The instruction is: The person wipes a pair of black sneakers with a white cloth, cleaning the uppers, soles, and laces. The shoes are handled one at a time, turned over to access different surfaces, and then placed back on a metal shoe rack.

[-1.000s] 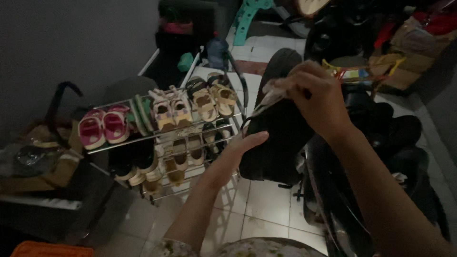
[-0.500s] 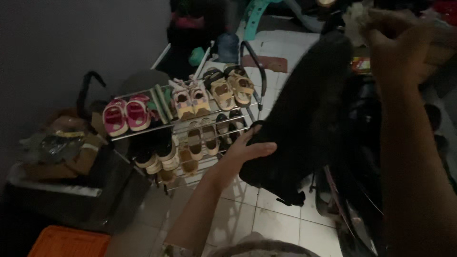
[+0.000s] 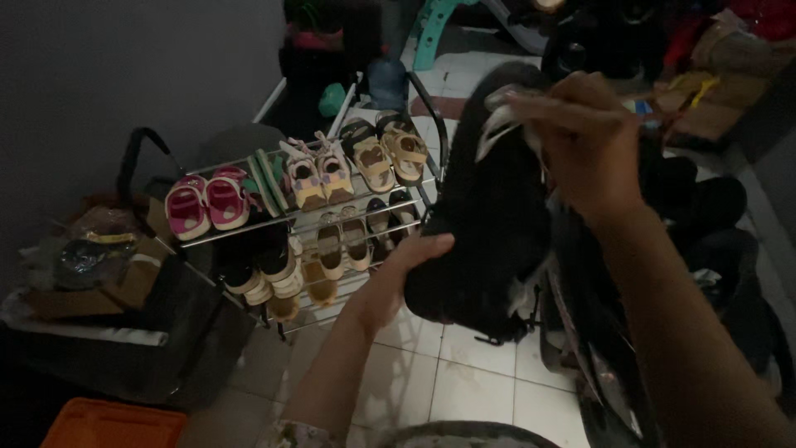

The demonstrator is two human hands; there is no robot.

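**Black shoe cupped from below, cloth pressed to its top**

Black shoe stands tilted at centre frame, its lower end resting in the left hand and its upper end under the right hand. The left hand's fingers curl against the sole edge, cupping it from beneath rather than clamping it. The right hand is clenched on a pale cloth, pinched against the upper part of the shoe.

Compared with the view half a second earlier, the right hand has come down from the upper right corner of the frame and now sits on the shoe again, much as it did 1 second ago. The left hand has hardly shifted, staying under the lower end throughout. That pattern reads as a rubbing stroke that lifts and returns, so the wiping looks to be mid-course, with the shoe held steady by 1 hand while the other works.

At left of centre a metal shoe rack carries small footwear on 2 tiers: pink sandals at the left end, tan sandals at the right end. An orange crate shows in the lower left corner. White floor tiles lie below the shoe, and dark bulky shapes fill the right side, too dim to identify.
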